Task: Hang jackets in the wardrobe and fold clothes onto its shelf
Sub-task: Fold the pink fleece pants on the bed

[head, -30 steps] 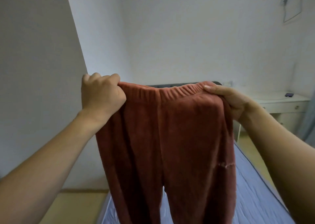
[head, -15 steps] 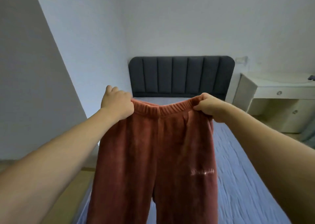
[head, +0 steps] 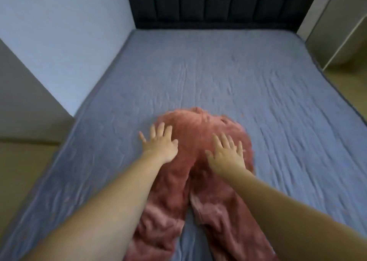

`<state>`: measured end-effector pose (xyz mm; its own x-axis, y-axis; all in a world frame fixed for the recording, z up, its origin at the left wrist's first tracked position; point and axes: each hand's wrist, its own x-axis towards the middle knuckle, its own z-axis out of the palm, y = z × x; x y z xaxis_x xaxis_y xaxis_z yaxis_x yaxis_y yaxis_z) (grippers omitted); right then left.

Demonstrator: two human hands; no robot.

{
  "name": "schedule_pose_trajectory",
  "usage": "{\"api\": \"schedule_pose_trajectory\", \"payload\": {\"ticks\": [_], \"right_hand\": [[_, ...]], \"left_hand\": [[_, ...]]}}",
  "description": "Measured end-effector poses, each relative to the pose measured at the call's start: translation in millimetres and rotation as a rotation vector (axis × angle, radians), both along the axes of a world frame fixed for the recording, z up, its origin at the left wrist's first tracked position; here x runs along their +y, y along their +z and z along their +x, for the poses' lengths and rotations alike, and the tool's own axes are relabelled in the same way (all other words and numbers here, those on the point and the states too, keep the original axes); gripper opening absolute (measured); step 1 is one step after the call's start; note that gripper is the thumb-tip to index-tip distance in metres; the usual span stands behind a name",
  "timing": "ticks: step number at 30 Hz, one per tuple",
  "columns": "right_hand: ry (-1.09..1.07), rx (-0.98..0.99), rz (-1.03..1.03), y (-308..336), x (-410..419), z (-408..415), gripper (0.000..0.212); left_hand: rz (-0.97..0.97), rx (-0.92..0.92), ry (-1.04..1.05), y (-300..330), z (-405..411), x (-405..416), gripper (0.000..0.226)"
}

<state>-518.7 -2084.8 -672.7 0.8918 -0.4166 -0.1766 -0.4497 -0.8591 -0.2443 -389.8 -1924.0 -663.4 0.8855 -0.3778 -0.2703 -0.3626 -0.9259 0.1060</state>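
Observation:
A pair of rust-red fleece trousers (head: 198,141) lies flat on the bed, waistband toward the headboard and both legs running back toward me. My left hand (head: 158,143) lies with fingers spread on the left side of the waist area. My right hand (head: 226,153) lies spread on the right side of it. Neither hand grips the cloth. The legs' ends are hidden under my forearms and the frame's lower edge. No wardrobe is in view.
The bed has a wrinkled blue-grey sheet (head: 258,82) and a dark padded headboard (head: 214,4). A white wall (head: 59,32) borders its left side. A pale cabinet (head: 337,28) stands at the right. Wooden floor (head: 17,171) shows on both sides.
The trousers, held up by the waistband in both hands before, now lie on the bed. Both hands have let go and spread flat on them. My view has tipped down.

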Motion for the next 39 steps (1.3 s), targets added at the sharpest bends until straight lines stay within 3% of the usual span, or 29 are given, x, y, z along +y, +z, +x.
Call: {"api": "schedule_pose_trajectory", "payload": {"ticks": [5,10,31,39], "right_hand": [[-0.051,0.215,-0.019,-173,-22,-32,0.065],[-0.051,-0.024,-0.189,-245,-18,-35,0.065],[-0.057,-0.069,-0.247,-247,-18,-32,0.066],[-0.063,-0.062,-0.351,-245,1,-47,0.068]], "left_hand": [[0.063,0.176,-0.004,-179,-14,10,0.067],[-0.027,-0.209,-0.048,-255,-29,15,0.070],[-0.013,-0.261,-0.063,-258,-21,12,0.072],[0.204,-0.329,0.024,-253,-40,8,0.066]]}}
